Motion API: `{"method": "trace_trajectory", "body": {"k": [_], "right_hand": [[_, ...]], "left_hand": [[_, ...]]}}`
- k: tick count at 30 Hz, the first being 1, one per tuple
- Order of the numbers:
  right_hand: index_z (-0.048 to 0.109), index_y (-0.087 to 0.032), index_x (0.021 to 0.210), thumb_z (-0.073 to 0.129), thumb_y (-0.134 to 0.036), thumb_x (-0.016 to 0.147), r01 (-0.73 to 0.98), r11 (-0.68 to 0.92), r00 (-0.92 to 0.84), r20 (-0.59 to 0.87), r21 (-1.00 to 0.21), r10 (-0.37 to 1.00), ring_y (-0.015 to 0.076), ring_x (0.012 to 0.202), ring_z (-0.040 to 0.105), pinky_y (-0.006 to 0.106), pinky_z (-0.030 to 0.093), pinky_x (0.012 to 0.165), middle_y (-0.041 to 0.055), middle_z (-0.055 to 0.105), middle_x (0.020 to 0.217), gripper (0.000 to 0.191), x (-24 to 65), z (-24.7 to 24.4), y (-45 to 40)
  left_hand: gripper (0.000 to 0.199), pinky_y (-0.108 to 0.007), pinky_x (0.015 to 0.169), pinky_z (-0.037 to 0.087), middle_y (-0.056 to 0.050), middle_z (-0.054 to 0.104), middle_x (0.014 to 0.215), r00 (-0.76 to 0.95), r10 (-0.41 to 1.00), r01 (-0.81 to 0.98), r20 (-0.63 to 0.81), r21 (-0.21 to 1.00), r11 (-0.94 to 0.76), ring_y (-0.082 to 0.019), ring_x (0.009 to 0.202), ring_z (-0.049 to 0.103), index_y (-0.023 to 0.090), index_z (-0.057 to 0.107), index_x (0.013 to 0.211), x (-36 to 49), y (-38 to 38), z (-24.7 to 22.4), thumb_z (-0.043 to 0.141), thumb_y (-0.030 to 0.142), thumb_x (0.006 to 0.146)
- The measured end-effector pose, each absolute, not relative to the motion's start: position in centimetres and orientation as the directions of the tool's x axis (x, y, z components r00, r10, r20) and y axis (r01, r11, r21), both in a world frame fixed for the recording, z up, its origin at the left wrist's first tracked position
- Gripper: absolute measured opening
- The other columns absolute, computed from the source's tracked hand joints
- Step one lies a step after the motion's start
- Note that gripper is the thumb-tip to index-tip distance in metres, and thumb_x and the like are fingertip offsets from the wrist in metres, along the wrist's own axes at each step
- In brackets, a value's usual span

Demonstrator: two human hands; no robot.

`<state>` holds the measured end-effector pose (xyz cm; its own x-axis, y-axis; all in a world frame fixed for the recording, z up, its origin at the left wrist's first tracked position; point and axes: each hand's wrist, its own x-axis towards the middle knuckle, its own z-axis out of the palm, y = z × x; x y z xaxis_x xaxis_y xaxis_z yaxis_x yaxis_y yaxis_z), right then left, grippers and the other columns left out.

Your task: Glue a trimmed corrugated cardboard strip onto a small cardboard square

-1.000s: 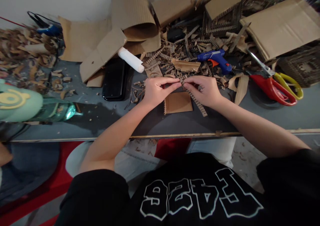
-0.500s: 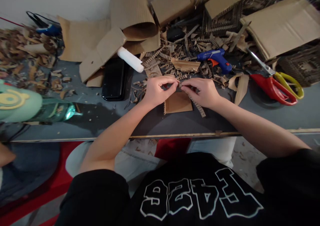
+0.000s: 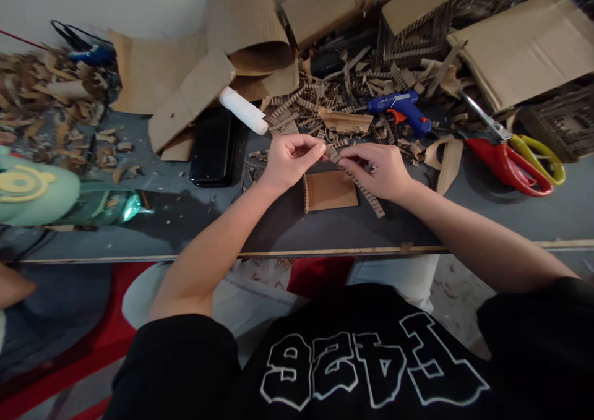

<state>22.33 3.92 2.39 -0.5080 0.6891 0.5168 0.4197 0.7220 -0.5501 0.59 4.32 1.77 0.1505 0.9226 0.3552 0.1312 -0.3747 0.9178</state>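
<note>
The right hand (image 3: 383, 167) pinches a corrugated cardboard strip (image 3: 372, 203) above the bench (image 3: 278, 234); its long axis slants from between the 2 hands toward the near right. The left hand's (image 3: 288, 165) fingers nearly meet beside its far end; their hold I cannot tell.

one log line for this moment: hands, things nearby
right hand: pinching cardboard strip | left hand: at strip's far end, grip unclear | near hands: cardboard piece on table | beyond: glue gun
</note>
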Motion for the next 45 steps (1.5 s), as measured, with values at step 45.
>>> {"method": "trace_trajectory", "body": {"k": [45], "right_hand": [[0.075, -0.014, 0.107, 0.061, -0.045, 0.094, 0.389, 0.615, -0.413, 0.467, -0.686, 0.782, 0.0107, 0.064, 0.062, 0.022, 0.047, 0.060, 0.0053, 0.075, 0.087, 0.036, 22.4, 2.2, 3.9]], "left_hand": [[0.021, -0.025, 0.082, 0.062, -0.008, 0.080, 0.107, 0.296, 0.635, 0.423, 0.714, 0.498, -0.757, -0.017, 0.099, 0.077, 0.018, 0.078, 0.107, 0.1, 3.7, 2.3, 0.070, 0.032, 0.094]]}}
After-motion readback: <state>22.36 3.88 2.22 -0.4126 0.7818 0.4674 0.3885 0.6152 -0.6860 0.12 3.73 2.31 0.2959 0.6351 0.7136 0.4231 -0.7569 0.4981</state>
